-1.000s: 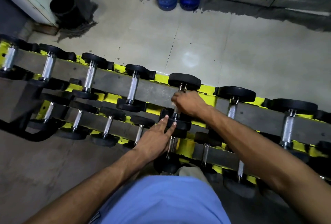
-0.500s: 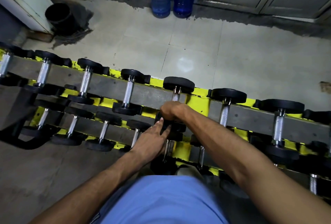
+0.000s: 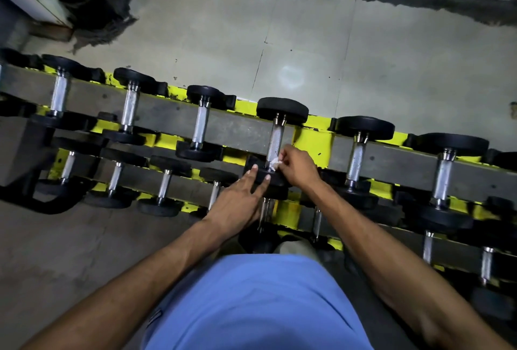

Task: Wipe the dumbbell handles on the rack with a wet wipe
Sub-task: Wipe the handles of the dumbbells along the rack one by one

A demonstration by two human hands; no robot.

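Tiled floor [image 3: 307,42] lies open beyond the far edge of the yellow rack [image 3: 313,142]. The right grip [image 3: 299,166] pinches a white wet wipe [image 3: 274,164] against a knurled chrome top-rail handle [image 3: 275,140]; the left grip [image 3: 237,204] rests straight-fingered on its black head [image 3: 275,180].

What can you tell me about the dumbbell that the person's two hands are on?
The dumbbell has two round black heads, rubber by the look, joined by a shiny, rough-textured metal handle. It lies across the grey bar of the yellow rack in the upper row, one head on each side. The left hand rests straight fingers on its near head; the right hand pinches a white wipe against the handle's near end.
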